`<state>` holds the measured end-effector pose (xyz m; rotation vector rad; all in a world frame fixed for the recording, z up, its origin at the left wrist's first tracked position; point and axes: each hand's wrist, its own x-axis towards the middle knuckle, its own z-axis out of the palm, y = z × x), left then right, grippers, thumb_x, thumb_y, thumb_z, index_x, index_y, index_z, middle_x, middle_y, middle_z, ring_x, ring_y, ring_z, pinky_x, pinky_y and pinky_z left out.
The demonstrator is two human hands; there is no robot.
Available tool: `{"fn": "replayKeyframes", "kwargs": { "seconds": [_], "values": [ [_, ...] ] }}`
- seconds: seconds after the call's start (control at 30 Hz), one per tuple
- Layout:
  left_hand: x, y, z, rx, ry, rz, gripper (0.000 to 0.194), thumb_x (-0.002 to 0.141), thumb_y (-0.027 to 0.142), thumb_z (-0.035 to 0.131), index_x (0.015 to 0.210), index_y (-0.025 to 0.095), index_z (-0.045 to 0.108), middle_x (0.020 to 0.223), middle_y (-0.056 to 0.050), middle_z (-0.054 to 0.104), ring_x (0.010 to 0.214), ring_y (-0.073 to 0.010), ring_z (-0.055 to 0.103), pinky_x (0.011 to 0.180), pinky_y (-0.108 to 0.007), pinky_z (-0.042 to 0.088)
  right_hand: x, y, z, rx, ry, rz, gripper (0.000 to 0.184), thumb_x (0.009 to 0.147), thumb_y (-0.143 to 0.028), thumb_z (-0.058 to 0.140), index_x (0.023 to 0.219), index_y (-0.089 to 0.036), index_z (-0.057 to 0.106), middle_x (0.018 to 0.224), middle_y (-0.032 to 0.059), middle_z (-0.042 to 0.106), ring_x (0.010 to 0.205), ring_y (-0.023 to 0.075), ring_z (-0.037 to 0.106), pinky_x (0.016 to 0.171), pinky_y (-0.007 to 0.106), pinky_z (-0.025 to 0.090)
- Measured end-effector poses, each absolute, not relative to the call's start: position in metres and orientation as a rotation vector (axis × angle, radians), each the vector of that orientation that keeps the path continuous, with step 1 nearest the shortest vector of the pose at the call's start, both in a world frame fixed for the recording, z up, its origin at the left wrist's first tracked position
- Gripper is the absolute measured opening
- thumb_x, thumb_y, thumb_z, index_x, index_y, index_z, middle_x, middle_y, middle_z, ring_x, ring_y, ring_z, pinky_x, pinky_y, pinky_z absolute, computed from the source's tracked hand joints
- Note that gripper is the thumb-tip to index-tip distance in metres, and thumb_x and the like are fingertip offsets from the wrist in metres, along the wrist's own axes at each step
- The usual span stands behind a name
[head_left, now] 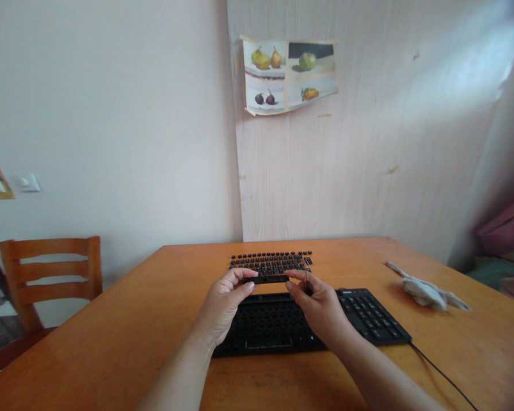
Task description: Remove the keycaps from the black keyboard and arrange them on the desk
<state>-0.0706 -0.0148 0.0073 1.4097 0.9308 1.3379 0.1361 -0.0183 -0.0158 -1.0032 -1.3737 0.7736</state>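
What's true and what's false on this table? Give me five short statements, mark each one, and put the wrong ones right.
1. The left hand and right hand hold a black bar between them. True.
2. The number pad has lost all its keys. False: it has keys in place.
3. Small loose keys lie in rows beyond the keyboard. True.
4. The pale cloth lies left of the keyboard. False: it lies to the right.
5. Fruit pictures hang on the wall. True.
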Motion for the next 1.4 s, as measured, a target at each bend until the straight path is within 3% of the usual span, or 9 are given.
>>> {"fn": "replayKeyframes", "kwargs": {
  "seconds": [0.63, 0.87, 1.17, 1.4],
  "values": [
    [-0.07, -0.013, 0.005, 1.477, 0.948, 1.363, 0.025, 0.081, 0.024, 0.064, 0.105, 0.019, 0.066, 0.099, -0.005, 0.066, 0.095, -0.0184, 0.058, 0.089, -0.031, 0.04, 0.135, -0.021, -0.01, -0.979, -1.336, 0.847, 0.043, 0.078, -0.045, 0.067, 0.11, -0.017, 0.064, 0.06, -0.0069, 0.037, 0.054, 0.0107, 0.034, 0.053, 0.025, 0.029],
    [-0.07, -0.018, 0.01, 1.619, 1.038, 1.354, 0.024, 0.082, 0.025, 0.063, 0.105, 0.019, 0.065, 0.096, -0.003, 0.066, 0.092, -0.0176, 0.057, 0.088, -0.03, 0.039, 0.132, -0.021, -0.005, -1.057, -1.241, 0.963, 0.047, 0.072, -0.053, 0.07, 0.102, -0.017, 0.068, 0.054, -0.0049, 0.046, 0.05, 0.0108, 0.039, 0.048, 0.024, 0.027],
    [-0.069, -0.026, 0.018, 1.631, 1.035, 1.376, 0.024, 0.083, 0.025, 0.063, 0.107, 0.019, 0.064, 0.101, -0.004, 0.067, 0.095, -0.0172, 0.058, 0.089, -0.029, 0.039, 0.131, -0.019, -0.011, -0.919, -1.135, 1.222, 0.036, 0.076, -0.041, 0.071, 0.1, -0.016, 0.062, 0.07, 0.0008, 0.066, 0.046, 0.0057, 0.04, 0.044, 0.02, 0.025],
    [-0.066, -0.029, 0.019, 1.602, 1.03, 1.426, 0.027, 0.082, 0.025, 0.066, 0.108, 0.019, 0.064, 0.109, -0.005, 0.067, 0.099, -0.0169, 0.059, 0.093, -0.03, 0.04, 0.13, -0.02, -0.008, -0.905, -0.994, 1.394, 0.034, 0.073, -0.036, 0.073, 0.098, -0.017, 0.06, 0.071, 0.0015, 0.068, 0.042, 0.004, 0.041, 0.041, 0.017, 0.022]
  ]
}}
